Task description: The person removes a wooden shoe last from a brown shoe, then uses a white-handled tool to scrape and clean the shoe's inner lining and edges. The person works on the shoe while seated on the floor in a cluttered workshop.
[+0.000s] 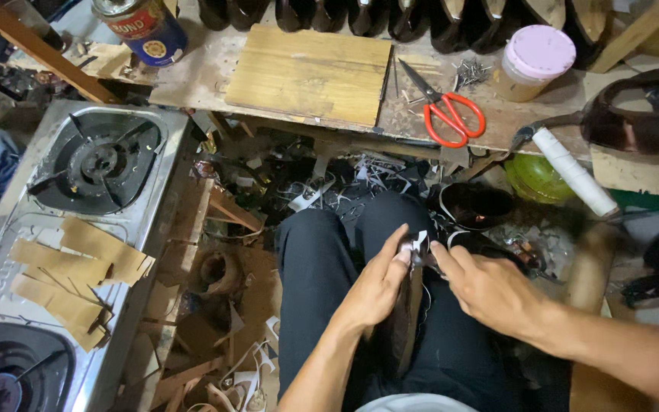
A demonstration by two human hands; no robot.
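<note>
My left hand [379, 282] and my right hand [490, 288] meet over my lap, above my black trousers [310, 305]. Together they grip a dark shoe piece [408, 317] that stands on end between my knees. A small white scrap [419, 242] shows at its top, pinched between the fingertips of both hands. The lower part of the dark piece runs down between my wrists.
A workbench holds a wooden board [308, 74], red-handled scissors [448, 107], a pink-lidded jar [534, 61], a tin can [143, 29] and loose nails [468, 74]. A hammer with a white-wrapped handle [573, 172] leans at right. A gas stove [78, 229] with brown cardboard strips [78, 278] stands left. Scraps litter the floor.
</note>
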